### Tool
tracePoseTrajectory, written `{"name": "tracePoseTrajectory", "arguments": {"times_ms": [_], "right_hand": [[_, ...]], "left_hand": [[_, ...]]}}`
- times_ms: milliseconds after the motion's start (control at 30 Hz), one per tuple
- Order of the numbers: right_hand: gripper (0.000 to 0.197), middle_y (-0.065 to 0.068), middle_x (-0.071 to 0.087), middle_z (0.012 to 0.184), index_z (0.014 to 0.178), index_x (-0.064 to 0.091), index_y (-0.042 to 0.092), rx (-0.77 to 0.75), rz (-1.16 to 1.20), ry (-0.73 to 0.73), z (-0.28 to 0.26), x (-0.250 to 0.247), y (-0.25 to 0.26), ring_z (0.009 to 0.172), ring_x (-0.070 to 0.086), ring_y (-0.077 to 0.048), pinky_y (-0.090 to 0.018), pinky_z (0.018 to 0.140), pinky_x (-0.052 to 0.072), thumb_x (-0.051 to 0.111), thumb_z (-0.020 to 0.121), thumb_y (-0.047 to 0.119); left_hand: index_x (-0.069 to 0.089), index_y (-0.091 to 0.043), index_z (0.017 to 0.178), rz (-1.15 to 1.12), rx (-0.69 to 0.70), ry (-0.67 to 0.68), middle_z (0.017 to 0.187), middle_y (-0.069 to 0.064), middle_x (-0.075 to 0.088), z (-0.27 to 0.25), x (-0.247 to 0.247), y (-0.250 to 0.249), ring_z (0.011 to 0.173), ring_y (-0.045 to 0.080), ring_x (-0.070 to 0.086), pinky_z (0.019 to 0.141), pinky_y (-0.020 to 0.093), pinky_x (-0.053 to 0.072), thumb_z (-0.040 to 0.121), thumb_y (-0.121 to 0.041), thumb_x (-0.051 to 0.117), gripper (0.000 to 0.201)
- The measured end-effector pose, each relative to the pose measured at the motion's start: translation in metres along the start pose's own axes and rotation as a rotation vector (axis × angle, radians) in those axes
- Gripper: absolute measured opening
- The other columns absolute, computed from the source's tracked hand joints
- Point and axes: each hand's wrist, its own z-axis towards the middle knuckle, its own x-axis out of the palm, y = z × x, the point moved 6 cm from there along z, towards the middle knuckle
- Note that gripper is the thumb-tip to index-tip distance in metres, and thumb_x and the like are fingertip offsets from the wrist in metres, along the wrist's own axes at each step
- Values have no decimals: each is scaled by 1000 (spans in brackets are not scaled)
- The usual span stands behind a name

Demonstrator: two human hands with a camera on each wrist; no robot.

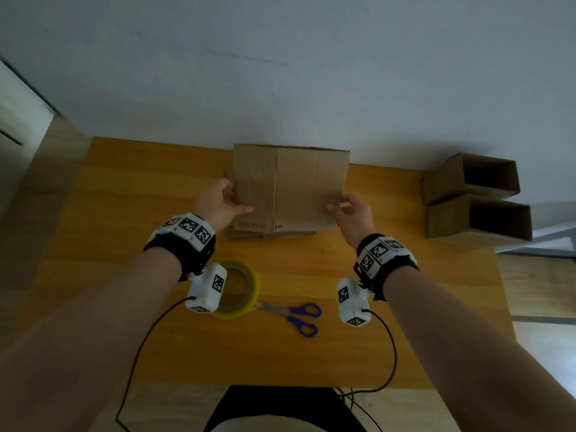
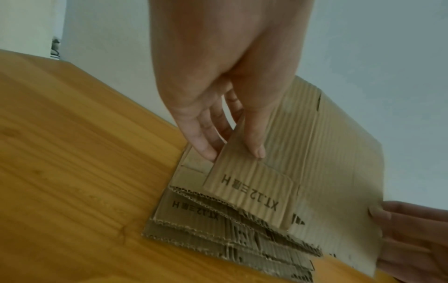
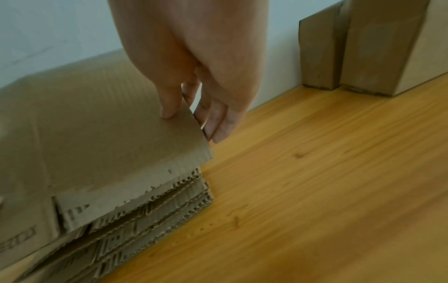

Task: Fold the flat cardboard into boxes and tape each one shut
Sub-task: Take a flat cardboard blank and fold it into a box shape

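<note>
You pinch the top cardboard sheet at both side edges, left hand and right hand, thumbs above and fingers below, so it lifts evenly off the stack under your fingers.

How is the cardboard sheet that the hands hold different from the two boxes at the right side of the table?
The sheet is still flat, while the boxes are folded into shape with an open end showing. The left hand and right hand pinch the sheet by its side edges, lifted off the stack; the boxes stand untouched by the wall. Both are plain brown corrugated cardboard.
</note>
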Motion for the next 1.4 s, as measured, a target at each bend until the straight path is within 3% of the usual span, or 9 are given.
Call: {"name": "tracePoseTrajectory", "arguments": {"times_ms": [200,400,500,567,667,867,967,1133,1400], "right_hand": [[27,-4,61,115,121,53,15,-100,-105,-9,-30,-33,-19,102,60,-24,-34,76,47,56,95,21],[28,-8,62,121,125,52,18,-187,-120,13,-50,-53,-40,108,58,-26,-34,80,47,49,97,15],[30,-9,61,124,128,52,16,-173,-138,23,-59,-55,-55,112,56,-27,-30,80,42,46,99,13],[30,-11,61,124,129,52,14,-155,-157,20,-62,-55,-65,111,56,-28,-30,79,42,46,99,13],[30,-11,62,124,128,52,12,-122,-177,29,-63,-51,-79,111,58,-29,-29,78,43,45,99,12],[31,-13,61,126,130,50,9,-70,-208,40,-65,-40,-93,113,57,-29,-28,78,44,44,100,10],[33,-13,61,124,132,48,9,-65,-220,26,-65,-37,-93,112,58,-30,-27,77,43,45,99,9],[34,-12,62,124,132,48,11,-47,-195,6,-71,-33,-90,113,59,-28,-26,78,44,47,98,11],[28,-11,61,127,125,50,11,-69,-174,-3,-79,-25,-86,115,59,-26,-31,85,48,50,97,14]], "left_hand": [[59,-6,110,129,123,-27,112,10,65,-45,19,-25,99,25,62,79,30,48,71,-26,80,48],[66,3,84,218,108,-79,87,16,69,-82,42,-32,77,26,63,48,19,36,76,-25,76,31],[64,8,83,245,100,-98,76,12,65,-96,50,-28,68,21,60,47,21,36,78,-24,74,33],[69,-2,86,230,136,-104,82,6,69,-100,54,-24,68,14,59,54,17,42,79,-24,74,24],[73,-7,86,179,163,-126,91,7,73,-102,58,-17,82,17,66,74,31,55,79,-21,73,16],[65,-4,110,155,116,-81,109,5,66,-98,66,-6,100,18,61,83,25,46,83,-17,70,31],[51,-4,128,-100,-19,11,120,7,57,-94,70,2,107,22,58,95,37,48,89,-10,62,42],[39,-8,139,-493,-192,71,137,15,46,-97,73,-1,114,29,56,99,39,47,98,-12,44,41],[43,-11,138,-655,-282,122,136,8,51,-103,81,0,114,26,56,104,40,42,100,-34,38,45]]}}
